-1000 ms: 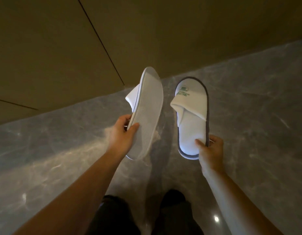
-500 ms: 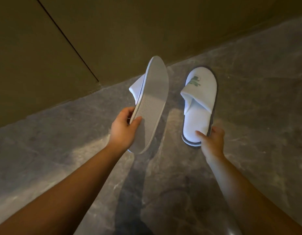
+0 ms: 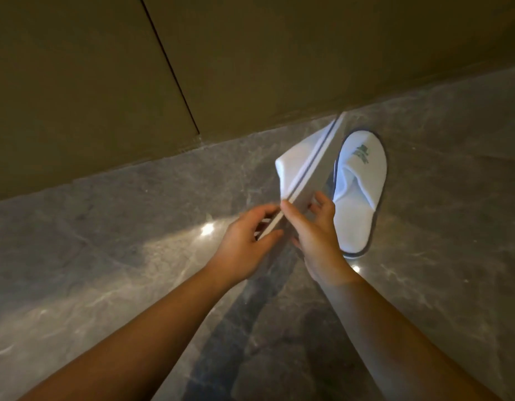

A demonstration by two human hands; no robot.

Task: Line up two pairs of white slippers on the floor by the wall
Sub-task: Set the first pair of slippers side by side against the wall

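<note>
One white slipper (image 3: 360,192) already lies flat on the marble floor (image 3: 106,227), sole down, toe with the green logo pointing toward the wall (image 3: 250,53) and close to it. It serves as the reference for the row.

You hold the second slipper (image 3: 304,166) edge-on above the floor, just left of the placed one, its strap facing left and its grey sole facing right. Your left hand (image 3: 244,241) pinches the heel end between thumb and fingers. Your right hand (image 3: 317,233) closes on the same heel from the sole side. The two-hand grip probably gives control for rotating the thin, floppy slipper to sole-down.

Next step, as judged: turn it flat and set it beside the placed slipper, toes level and parallel. The second pair is not in view.
</note>
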